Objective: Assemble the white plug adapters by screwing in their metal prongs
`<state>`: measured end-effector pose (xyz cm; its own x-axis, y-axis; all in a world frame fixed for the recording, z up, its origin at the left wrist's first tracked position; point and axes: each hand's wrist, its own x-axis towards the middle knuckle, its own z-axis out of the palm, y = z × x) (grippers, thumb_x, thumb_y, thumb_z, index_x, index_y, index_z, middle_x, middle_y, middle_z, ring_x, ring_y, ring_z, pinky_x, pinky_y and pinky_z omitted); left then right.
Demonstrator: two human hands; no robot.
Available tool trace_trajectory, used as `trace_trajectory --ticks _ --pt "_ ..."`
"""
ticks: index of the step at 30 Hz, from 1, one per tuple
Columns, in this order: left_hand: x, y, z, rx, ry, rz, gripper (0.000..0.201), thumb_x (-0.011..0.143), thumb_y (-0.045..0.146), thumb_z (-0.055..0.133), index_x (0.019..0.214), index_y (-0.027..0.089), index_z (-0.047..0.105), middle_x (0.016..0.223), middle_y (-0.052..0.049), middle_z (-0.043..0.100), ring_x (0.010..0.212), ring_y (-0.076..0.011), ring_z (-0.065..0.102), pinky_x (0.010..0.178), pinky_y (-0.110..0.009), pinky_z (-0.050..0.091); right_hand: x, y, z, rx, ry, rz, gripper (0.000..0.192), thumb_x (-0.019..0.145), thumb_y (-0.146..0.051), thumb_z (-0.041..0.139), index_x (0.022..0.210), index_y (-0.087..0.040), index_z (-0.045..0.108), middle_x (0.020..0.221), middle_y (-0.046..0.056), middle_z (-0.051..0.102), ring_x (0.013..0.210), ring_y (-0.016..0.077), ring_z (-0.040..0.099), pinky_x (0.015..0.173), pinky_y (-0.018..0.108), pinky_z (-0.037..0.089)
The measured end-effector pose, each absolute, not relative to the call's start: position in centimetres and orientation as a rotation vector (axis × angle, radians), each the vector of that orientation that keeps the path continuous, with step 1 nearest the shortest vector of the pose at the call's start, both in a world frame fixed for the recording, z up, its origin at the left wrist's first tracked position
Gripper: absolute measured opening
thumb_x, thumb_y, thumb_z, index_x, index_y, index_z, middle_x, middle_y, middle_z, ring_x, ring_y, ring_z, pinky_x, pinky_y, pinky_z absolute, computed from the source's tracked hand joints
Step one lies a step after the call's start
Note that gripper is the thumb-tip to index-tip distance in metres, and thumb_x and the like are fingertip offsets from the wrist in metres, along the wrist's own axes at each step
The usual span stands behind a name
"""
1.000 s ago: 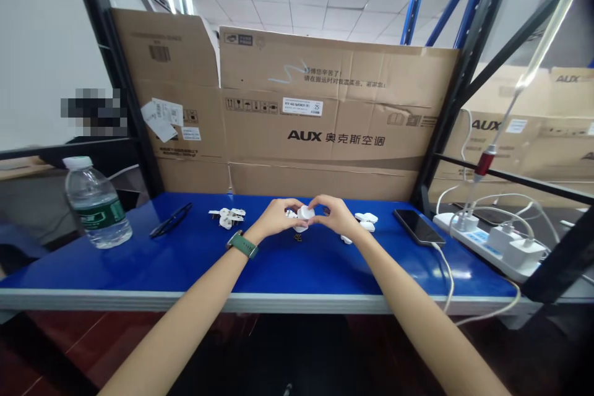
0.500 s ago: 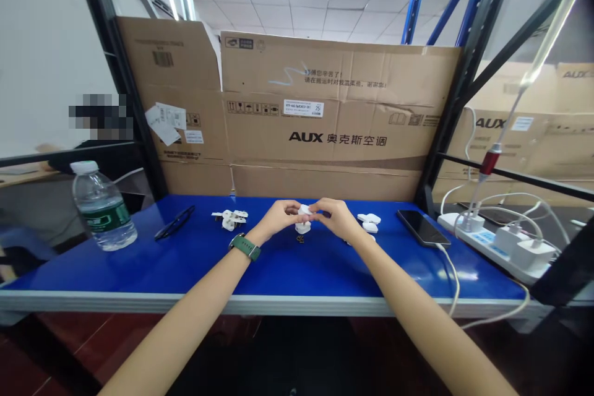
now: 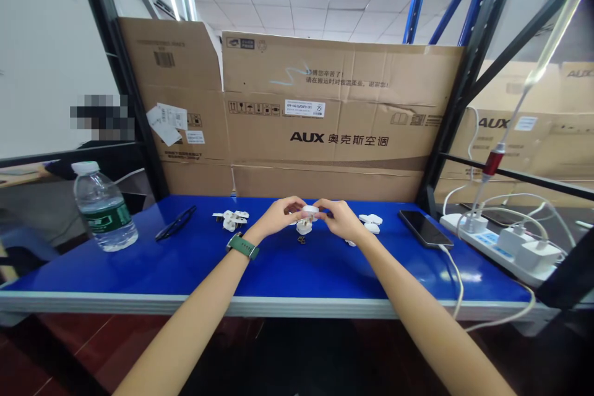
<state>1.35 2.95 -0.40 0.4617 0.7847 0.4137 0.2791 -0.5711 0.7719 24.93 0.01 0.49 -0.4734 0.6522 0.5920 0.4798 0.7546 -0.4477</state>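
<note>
1. Our left hand (image 3: 281, 215), with a green watch strap (image 3: 244, 246) at the wrist, has its thumb and fingers pinched on a small, rounded, white plastic piece (image 3: 309, 209).
2. Our right hand (image 3: 340, 218) grips the same piece from the other side; we see it above the tabletop's middle, nearer the back edge than the front.
3. Just below it in view is a second white plastic piece (image 3: 304, 228); we cannot tell whether the two touch.
4. Nearer the front edge lie small dark, brassy metal bits (image 3: 301, 239) on the glossy blue tabletop (image 3: 288, 278).
5. To the left we have a cluster of white plastic parts with dark prongs (image 3: 231, 221); to the right, smooth white rounded pieces (image 3: 370, 223).
6. Farther out, we find black-framed glasses (image 3: 176, 223) and a clear plastic bottle with a green label (image 3: 104, 210) toward the left end, and a black phone (image 3: 424, 228) on a white cable (image 3: 458, 281) near the right end.
7. Brown cardboard (image 3: 338, 173) stands along the back edge.
</note>
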Motion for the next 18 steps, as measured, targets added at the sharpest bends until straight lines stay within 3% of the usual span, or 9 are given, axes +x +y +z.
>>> trace_trajectory --ticks 4,6,8,11,14,18 --pt "0.9 1.9 0.6 2.168 0.799 0.844 0.045 0.086 0.056 0.073 0.098 0.013 0.07 0.088 -0.006 0.073 0.076 -0.0158 0.067 0.071 -0.026 0.05 25.5 0.2 0.7 -0.819 -2.29 0.557 0.022 0.098 -0.032 0.059 0.104 -0.016 0.074 0.095 0.007 0.08 0.087 0.0206 0.07 0.079 0.028 0.047" --pt "0.7 1.2 1.0 2.121 0.749 0.638 0.046 0.085 0.056 0.074 0.104 0.014 0.068 0.09 -0.006 0.074 0.072 -0.015 0.068 0.07 -0.026 0.052 25.6 0.1 0.7 -0.796 -2.4 0.782 0.03 0.099 -0.04 0.059 0.101 -0.015 0.075 0.086 0.006 0.079 0.084 0.0207 0.07 0.077 0.027 0.046" --pt "0.5 0.7 1.2 2.06 0.753 0.395 0.051 0.083 0.056 0.077 0.112 0.017 0.064 0.084 -0.004 0.074 0.065 -0.0152 0.068 0.064 -0.026 0.052 25.6 0.1 0.6 -0.772 -2.506 0.969 0.034 0.098 -0.045 0.06 0.099 -0.014 0.075 0.08 0.005 0.078 0.081 0.0201 0.069 0.076 0.027 0.046" --pt "0.4 0.5 1.1 2.002 0.798 0.166 0.051 0.08 0.057 0.08 0.107 0.018 0.064 0.072 -0.003 0.071 0.058 -0.0161 0.068 0.057 -0.024 0.049 25.4 0.1 0.2 -0.769 -2.642 1.075 0.035 0.097 -0.045 0.062 0.099 -0.012 0.076 0.076 0.005 0.076 0.076 0.018 0.067 0.073 0.025 0.046" --pt "0.1 0.9 0.6 1.999 0.805 0.094 0.048 0.076 0.058 0.083 0.097 0.017 0.067 0.077 -0.005 0.073 0.059 -0.0152 0.068 0.056 -0.024 0.049 25.0 0.3 -0.1 -0.86 -2.7 0.972 0.03 0.095 -0.04 0.065 0.099 -0.013 0.078 0.075 0.004 0.076 0.072 0.0168 0.067 0.069 0.024 0.045" --pt "-0.4 1.8 0.1 2.09 0.774 0.101 0.046 0.074 0.057 0.085 0.093 0.017 0.074 0.086 -0.006 0.075 0.067 -0.0141 0.067 0.06 -0.023 0.049 24.6 0.6 -0.6 -0.944 -2.556 0.509 0.019 0.09 -0.02 0.067 0.103 -0.017 0.08 0.086 0.005 0.078 0.076 0.0167 0.069 0.073 0.024 0.045"
